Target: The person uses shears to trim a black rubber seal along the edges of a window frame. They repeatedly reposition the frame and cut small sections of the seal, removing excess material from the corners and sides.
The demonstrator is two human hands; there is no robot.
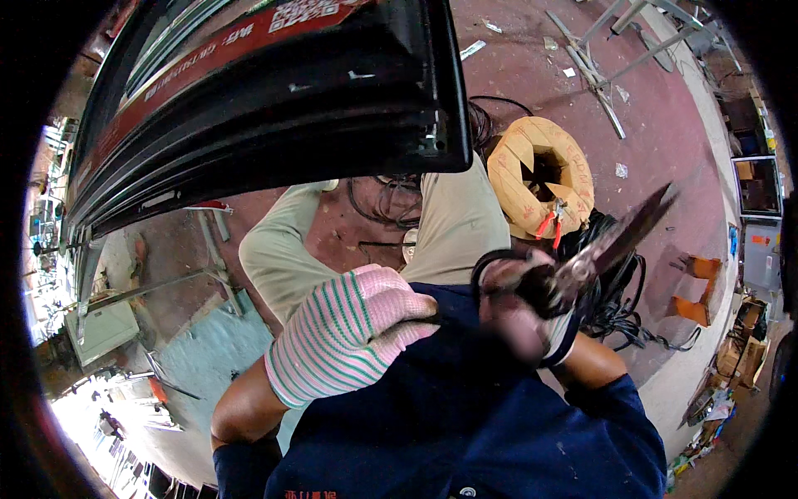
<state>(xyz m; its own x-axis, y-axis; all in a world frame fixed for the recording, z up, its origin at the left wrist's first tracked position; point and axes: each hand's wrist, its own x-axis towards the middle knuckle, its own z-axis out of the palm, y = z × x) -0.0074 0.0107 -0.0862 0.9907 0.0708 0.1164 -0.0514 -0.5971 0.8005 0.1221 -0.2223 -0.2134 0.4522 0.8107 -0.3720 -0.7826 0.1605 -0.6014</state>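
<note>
Gloved left hand [349, 333] clenching dark blue fabric [465, 391]; right hand [519, 312] gripping pliers [611, 241].

The left fist is bunching the cloth against the body, seemingly to steady it, while the right hand, blurred, is grasping the pliers' handles, their jaws pointing up and away; a cable coil [540, 175] is lying on the floor just beyond that hand.

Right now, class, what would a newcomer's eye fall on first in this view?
The left hand, in a pink glove with green stripes, sits at the centre against the dark blue shirt. To its right, the right hand grips black pliers pointing up and right. A big black panel with a red strip looms overhead.
</note>
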